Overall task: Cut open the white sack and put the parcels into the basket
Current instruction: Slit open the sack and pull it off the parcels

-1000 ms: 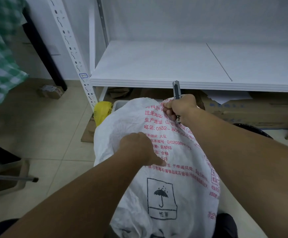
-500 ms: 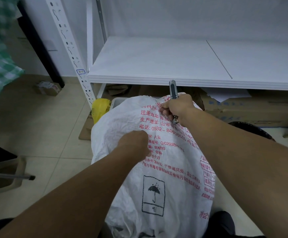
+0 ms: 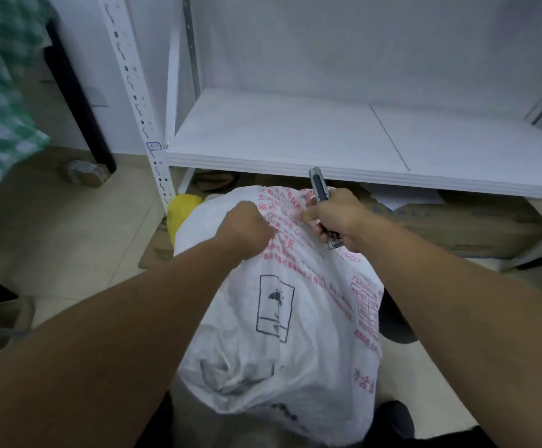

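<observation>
Red-printed white sack (image 3: 308, 318), umbrella mark (image 3: 274, 307); left hand (image 3: 247, 228) bunches its top, right hand (image 3: 339, 218) grips a knife (image 3: 317, 185) below the shelf (image 3: 263, 164) edge.

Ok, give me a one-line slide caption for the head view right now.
The left hand grips the white sack near its top; the right hand holds a utility knife beside it.

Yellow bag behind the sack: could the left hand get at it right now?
Probably not: the left hand grips the sack, whose bulk partly hides the yellow bag.
</observation>
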